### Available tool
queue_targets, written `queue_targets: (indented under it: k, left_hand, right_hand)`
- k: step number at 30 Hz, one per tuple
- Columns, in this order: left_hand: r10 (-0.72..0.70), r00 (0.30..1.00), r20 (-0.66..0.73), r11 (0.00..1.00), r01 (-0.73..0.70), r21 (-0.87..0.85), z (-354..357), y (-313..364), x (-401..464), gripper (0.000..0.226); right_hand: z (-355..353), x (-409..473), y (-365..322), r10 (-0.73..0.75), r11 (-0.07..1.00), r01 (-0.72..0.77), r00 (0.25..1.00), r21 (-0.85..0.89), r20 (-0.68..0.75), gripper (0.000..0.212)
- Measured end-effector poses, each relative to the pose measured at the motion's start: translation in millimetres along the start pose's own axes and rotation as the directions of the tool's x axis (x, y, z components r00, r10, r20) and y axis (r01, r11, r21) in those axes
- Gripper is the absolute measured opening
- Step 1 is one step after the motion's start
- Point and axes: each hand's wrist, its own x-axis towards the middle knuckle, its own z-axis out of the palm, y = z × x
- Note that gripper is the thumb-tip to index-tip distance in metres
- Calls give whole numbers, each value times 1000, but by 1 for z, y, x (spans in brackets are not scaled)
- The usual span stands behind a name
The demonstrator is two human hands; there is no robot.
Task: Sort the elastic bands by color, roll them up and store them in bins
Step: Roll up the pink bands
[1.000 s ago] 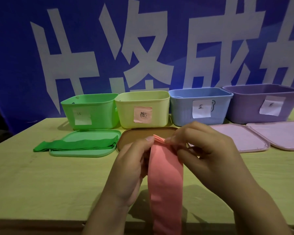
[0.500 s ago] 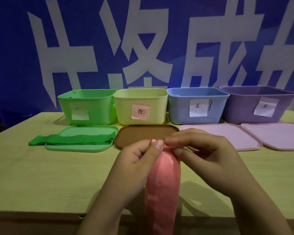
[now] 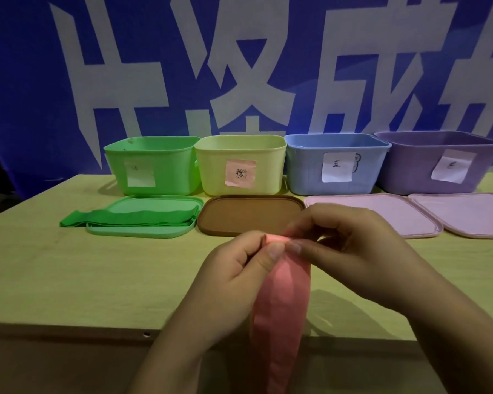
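Tabletop (image 3: 69,265) with four lidless bins (image 3: 239,166), contents unseen; both hands (image 3: 239,268) pinching pink band (image 3: 279,322).

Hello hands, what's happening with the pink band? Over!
Left hand and right hand both pinching the pink elastic band at its top end. Rest hanging below the wooden table edge. Nothing in the way.

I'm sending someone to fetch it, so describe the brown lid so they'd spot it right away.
On the wooden table, four open bins stand in a row before the blue banner, each with a lid lying flat in front. The brown lid lies before the yellow bin, second from the left. It is the only brown one, between a green lid and a pink lid.
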Motion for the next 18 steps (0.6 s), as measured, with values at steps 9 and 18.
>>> queue_targets:
  k: [9, 18]
  left_hand:
    - [-263, 959, -111, 918, 213, -335, 23, -10, -20, 57]
    - [-192, 966, -172, 948, 137, -288, 38, -14, -34, 61]
  right_hand:
    - [23, -18, 11, -226, 965, 200, 962, -168, -152, 5]
    - [36, -37, 15, -277, 915, 225, 954, -334, -117, 17]
